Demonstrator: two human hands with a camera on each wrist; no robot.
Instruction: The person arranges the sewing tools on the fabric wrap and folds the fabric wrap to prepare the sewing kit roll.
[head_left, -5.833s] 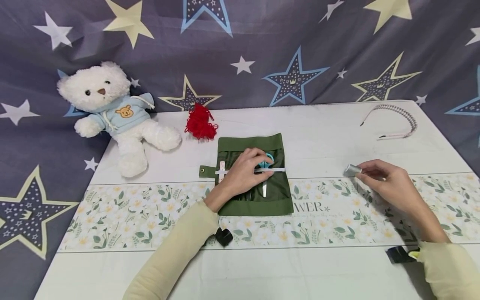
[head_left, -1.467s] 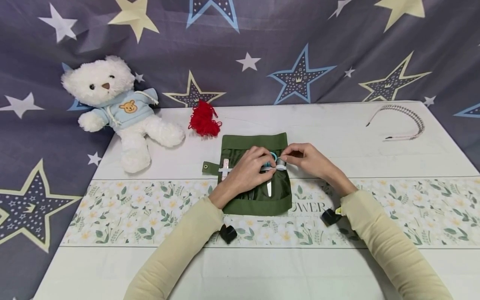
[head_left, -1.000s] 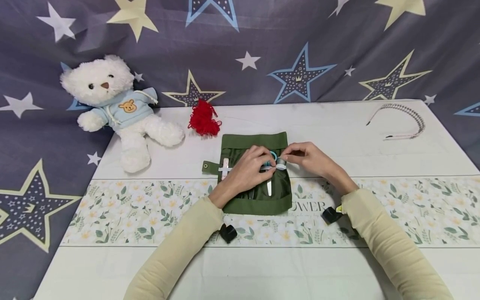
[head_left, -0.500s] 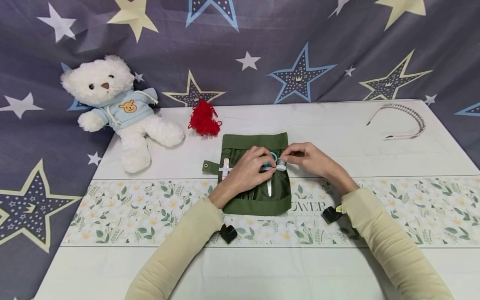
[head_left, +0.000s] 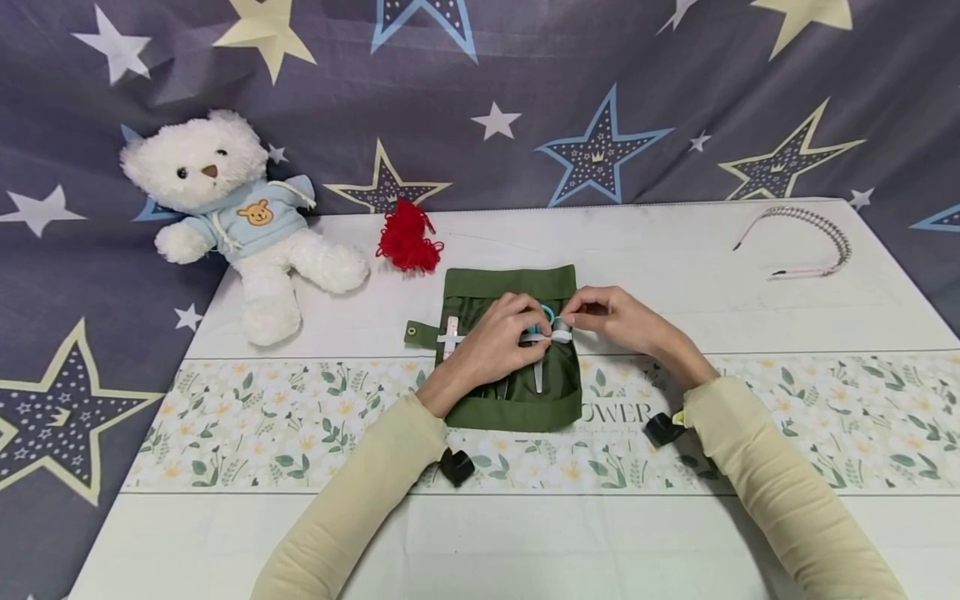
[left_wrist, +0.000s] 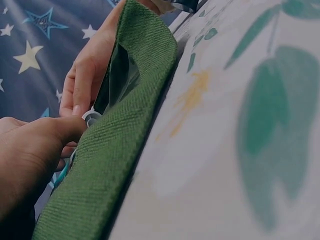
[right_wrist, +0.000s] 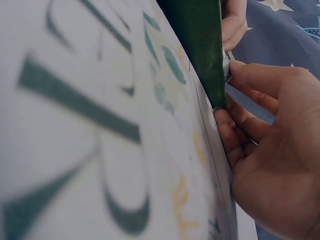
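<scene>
An unfolded green fabric sewing pouch lies on the table with a white elastic band across it. My left hand reaches over its middle, pinching the band beside a grey thread spool. From the other side, my right hand pinches the spool's upper end between thumb and finger. The band crosses the spool's lower part. In the left wrist view the spool's round white end shows between both hands. Blue-handled scissors sit under the band, partly hidden by my left hand.
At the pouch's left are a pink-patterned strip under the band and a snap tab. Behind lies red yarn. A white teddy bear sits at back left, a headband at back right.
Since the oldest frame, my right hand has carried the spool left from the table's right side to the pouch, where the band now crosses it. Over the last second both hands barely move.
</scene>
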